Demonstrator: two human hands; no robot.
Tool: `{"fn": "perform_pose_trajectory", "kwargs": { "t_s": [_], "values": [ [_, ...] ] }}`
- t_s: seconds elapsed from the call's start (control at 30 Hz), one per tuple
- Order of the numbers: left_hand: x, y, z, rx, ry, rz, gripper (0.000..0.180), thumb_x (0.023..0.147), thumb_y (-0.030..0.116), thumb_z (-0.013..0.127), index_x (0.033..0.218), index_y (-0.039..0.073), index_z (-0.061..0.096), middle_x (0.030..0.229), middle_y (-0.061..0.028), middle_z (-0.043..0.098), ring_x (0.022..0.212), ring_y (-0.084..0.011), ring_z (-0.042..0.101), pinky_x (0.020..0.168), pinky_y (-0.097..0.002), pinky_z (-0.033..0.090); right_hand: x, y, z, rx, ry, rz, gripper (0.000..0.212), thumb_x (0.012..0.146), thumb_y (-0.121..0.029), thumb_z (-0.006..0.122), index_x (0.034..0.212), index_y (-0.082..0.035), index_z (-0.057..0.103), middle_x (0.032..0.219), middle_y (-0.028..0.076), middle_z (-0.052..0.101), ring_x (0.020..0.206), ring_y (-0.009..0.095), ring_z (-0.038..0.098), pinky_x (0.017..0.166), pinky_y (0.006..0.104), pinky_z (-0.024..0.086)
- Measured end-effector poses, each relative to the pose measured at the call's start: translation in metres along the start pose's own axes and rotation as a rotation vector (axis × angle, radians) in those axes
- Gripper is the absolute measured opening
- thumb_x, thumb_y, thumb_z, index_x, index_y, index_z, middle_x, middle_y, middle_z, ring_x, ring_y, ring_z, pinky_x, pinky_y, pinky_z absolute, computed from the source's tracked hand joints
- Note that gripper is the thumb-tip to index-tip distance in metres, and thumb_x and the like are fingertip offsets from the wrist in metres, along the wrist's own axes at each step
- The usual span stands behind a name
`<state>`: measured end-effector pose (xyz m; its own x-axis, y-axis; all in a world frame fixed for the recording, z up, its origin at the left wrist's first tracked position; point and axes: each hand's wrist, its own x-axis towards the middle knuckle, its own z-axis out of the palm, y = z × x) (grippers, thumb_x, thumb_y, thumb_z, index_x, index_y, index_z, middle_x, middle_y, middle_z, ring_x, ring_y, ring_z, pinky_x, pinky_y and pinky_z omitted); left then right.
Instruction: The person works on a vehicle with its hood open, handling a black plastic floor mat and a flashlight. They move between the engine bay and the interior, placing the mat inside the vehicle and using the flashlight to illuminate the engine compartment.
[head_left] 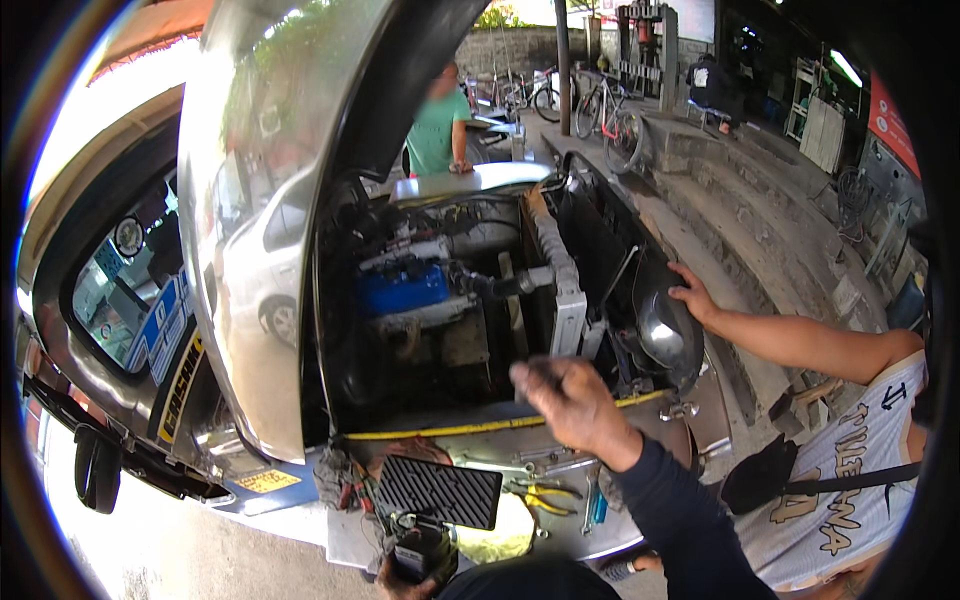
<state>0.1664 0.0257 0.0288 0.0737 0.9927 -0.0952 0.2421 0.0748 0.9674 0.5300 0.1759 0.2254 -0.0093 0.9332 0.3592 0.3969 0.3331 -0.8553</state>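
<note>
My right hand (580, 410) is raised over the front of the open engine bay, its fingers closed together with blackened tips. Whether something small sits between them, I cannot make out. Low in the view, my left hand (402, 585) wraps round a black cordless power tool (425, 553), mostly hidden by my body. Beside it a black ribbed tray-like piece (440, 490) lies on the car's front. To the right are yellow-handled pliers (545, 495) and several wrenches (588, 505). Inside the bay sits an engine with a blue cover (403, 290), behind a silver radiator (570, 310).
The raised silver hood (250, 230) stands at the left. At the right, a co-worker's hand (695, 295) rests by the headlight (660, 330). Another person in green (437, 135) stands beyond the engine bay. Concrete steps (740, 210) and bicycles (610, 115) are farther back.
</note>
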Motion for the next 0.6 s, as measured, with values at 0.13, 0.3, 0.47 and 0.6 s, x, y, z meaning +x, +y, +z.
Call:
{"fn": "perform_pose_trajectory", "kwargs": {
  "t_s": [0.13, 0.3, 0.47, 0.6],
  "values": [
    [0.009, -0.009, -0.007, 0.008, -0.097, -0.083, 0.081, 0.090, 0.036, 0.085, 0.155, 0.005, 0.050, 0.159, -0.0192, 0.053, 0.147, -0.0382, 0.050, 0.119, -0.0603, 0.044, -0.041, 0.058, 0.022, -0.152, -0.205, 0.412, 0.060, 0.107, -0.056, 0.060, 0.106, 0.003, 0.071, 0.094, 0.028, 0.073, 0.092, 0.048, 0.071, 0.082, 0.0472, 0.056],
    [0.025, 0.009, 0.003, 0.285, -0.042, 0.020, 0.077, 0.083, 0.025, 0.089, 0.148, 0.000, 0.056, 0.142, -0.0182, 0.068, 0.131, -0.0314, 0.066, 0.113, -0.0435, 0.053, -0.114, 0.099, 0.056, -0.039, -0.340, 0.419, 0.100, 0.095, -0.075, 0.068, 0.149, 0.008, 0.053, 0.131, 0.031, 0.071, 0.127, 0.039, 0.069, 0.108, 0.0448, 0.052],
    [0.029, 0.036, 0.015, 0.531, -0.056, 0.028, 0.075, 0.083, 0.018, 0.089, 0.147, -0.002, 0.056, 0.141, -0.0191, 0.069, 0.130, -0.0295, 0.067, 0.112, -0.0407, 0.054, -0.129, 0.113, 0.062, -0.037, -0.258, 0.513, 0.085, 0.090, -0.059, 0.084, 0.143, 0.004, 0.060, 0.132, 0.023, 0.073, 0.124, 0.035, 0.069, 0.108, 0.0433, 0.052],
    [0.032, 0.031, 0.019, 0.480, -0.092, -0.003, 0.085, 0.080, 0.023, 0.091, 0.151, -0.002, 0.051, 0.145, -0.0203, 0.065, 0.132, -0.0316, 0.065, 0.112, -0.0434, 0.053, -0.134, 0.113, 0.059, 0.028, -0.234, 0.378, 0.077, 0.090, -0.055, 0.085, 0.137, 0.003, 0.065, 0.129, 0.021, 0.074, 0.122, 0.034, 0.070, 0.107, 0.0432, 0.053]
  ]
}}
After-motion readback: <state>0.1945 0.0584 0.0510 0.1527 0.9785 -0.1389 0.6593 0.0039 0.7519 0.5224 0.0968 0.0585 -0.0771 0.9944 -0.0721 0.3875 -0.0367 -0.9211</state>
